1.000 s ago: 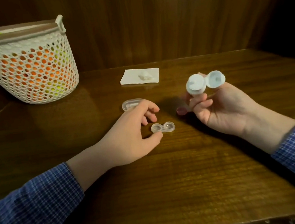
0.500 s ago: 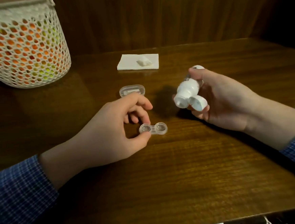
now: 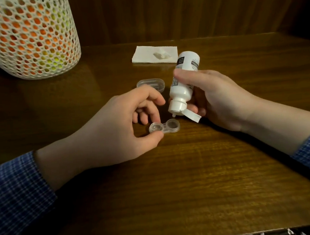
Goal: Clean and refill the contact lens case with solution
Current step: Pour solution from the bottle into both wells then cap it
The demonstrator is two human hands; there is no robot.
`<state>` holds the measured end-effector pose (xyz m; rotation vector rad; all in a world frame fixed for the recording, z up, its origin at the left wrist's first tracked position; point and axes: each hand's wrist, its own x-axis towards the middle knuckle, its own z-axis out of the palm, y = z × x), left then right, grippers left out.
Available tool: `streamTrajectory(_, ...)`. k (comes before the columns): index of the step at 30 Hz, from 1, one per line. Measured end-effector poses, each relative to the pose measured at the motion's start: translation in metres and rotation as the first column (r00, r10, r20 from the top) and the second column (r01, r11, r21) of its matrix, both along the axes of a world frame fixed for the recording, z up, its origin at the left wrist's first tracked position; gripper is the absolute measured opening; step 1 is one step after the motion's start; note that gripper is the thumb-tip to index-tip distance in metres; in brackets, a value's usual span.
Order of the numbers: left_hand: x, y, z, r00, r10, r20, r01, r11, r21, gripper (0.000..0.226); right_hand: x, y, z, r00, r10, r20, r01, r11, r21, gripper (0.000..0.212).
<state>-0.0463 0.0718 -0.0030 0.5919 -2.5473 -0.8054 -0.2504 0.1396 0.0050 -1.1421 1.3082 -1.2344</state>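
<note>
Moved: your right hand (image 3: 217, 101) has tipped the solution bottle (image 3: 184, 84) nozzle-down over the lens case (image 3: 164, 127), gripping it.
Left hand (image 3: 114, 129): pinches the case's left well.
Around: clear lid (image 3: 150, 84), tissue (image 3: 155, 56), mesh basket (image 3: 27, 37) behind.
Surface: dark wooden desk (image 3: 193, 188).

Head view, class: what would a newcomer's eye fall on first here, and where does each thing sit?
At the centre, the right hand grips a white solution bottle tipped nozzle-down, flip cap open, just above the clear lens case. The left hand pinches that case's left well against the wooden table. At far left stands a white mesh basket showing orange and green through its holes.
</note>
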Motion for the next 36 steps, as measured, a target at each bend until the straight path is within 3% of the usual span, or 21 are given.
streamTrajectory(14,-0.002,-0.002,-0.001,1.0,-0.007,-0.008,0.007,1.0,-0.005,0.053,-0.006,0.001,-0.007,0.999,0.037,-0.035,-0.04,0.995,-0.089,0.021)
streamTrajectory(36,-0.002,-0.003,-0.001,1.0,-0.022,-0.013,0.022,0.999,0.025,0.053,-0.014,0.004,-0.008,0.992,0.112,-0.053,-0.117,0.989,-0.087,0.022)
